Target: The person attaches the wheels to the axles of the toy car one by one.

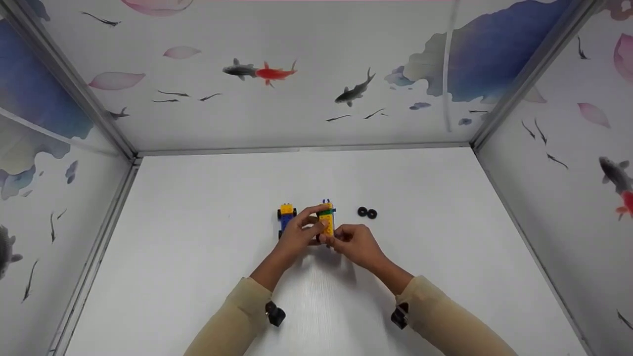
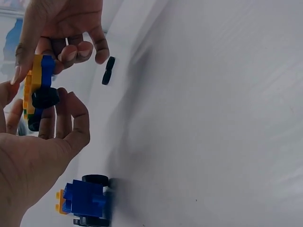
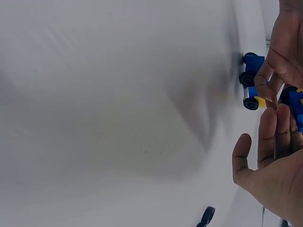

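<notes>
My left hand (image 1: pixel 299 233) grips a small brick-built toy car (image 1: pixel 330 228) by its left side, fingers around the body. It has a yellow top, a green band and a blue base (image 2: pixel 46 71), with black wheels (image 2: pixel 46 98) on the side facing the left wrist camera. At the near end of this car, my right hand (image 1: pixel 360 243) pinches it between thumb and fingers; the fingers partly hide that end. Just left of my left hand stands a second toy car (image 1: pixel 287 209), blue and yellow with black wheels, partly covered by that hand in the head view.
Two loose black tyres (image 1: pixel 367 212) lie side by side on the white table (image 1: pixel 198 207), beyond and right of my right hand. Printed panels (image 1: pixel 296 113) with fish and petals wall the table at the back and both sides.
</notes>
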Available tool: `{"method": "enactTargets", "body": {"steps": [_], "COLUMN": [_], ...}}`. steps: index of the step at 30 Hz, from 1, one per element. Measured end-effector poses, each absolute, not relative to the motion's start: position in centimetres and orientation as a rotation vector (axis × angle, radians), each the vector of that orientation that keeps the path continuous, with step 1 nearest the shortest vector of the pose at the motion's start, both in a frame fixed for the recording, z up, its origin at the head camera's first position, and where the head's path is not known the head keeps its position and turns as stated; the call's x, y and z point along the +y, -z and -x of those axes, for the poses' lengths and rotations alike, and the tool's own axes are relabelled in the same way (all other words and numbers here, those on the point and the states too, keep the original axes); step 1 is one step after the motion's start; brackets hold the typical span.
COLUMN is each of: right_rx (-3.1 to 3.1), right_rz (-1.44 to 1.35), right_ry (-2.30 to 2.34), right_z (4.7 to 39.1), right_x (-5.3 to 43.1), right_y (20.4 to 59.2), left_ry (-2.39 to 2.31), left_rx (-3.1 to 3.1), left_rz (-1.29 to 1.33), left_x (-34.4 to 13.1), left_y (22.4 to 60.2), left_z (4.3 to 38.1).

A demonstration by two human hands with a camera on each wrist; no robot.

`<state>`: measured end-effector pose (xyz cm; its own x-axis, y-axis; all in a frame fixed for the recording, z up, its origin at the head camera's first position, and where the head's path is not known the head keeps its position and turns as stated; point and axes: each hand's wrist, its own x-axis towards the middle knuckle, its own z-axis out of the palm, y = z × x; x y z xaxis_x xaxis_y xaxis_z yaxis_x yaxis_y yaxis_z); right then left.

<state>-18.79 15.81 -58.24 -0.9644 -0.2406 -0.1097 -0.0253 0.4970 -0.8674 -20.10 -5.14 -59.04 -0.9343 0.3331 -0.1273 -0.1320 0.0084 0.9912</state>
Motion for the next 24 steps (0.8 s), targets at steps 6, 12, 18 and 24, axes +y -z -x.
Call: {"method": "enactTargets", "body": {"steps": [6,12,18,24], "right_rx": [2.547,2.594,2.766,2.944], "right_rz": [0.343,0.394,0.238,0.161], "right_ry": [1.399,1.343,1.219,1.170], "right_z": [18.6,18.9,20.1,21.6], "right_x": [16.4,17.8,19.6,22.1], "right_y": [58.2,58.7,59.2,59.9], "left_ry": [-2.044,-2.074,-2.063,-2.059], "left_rx": [1.944,1.953,1.965,1.978], "left_rz": [-0.174,-0.112,-0.065,-0.089], "left_x": [-5.2,-5.5,-5.7,-5.8], "left_y": [59.4,59.7,59.7,59.6], "left_z": [20.2,20.4,20.3,20.3]}}
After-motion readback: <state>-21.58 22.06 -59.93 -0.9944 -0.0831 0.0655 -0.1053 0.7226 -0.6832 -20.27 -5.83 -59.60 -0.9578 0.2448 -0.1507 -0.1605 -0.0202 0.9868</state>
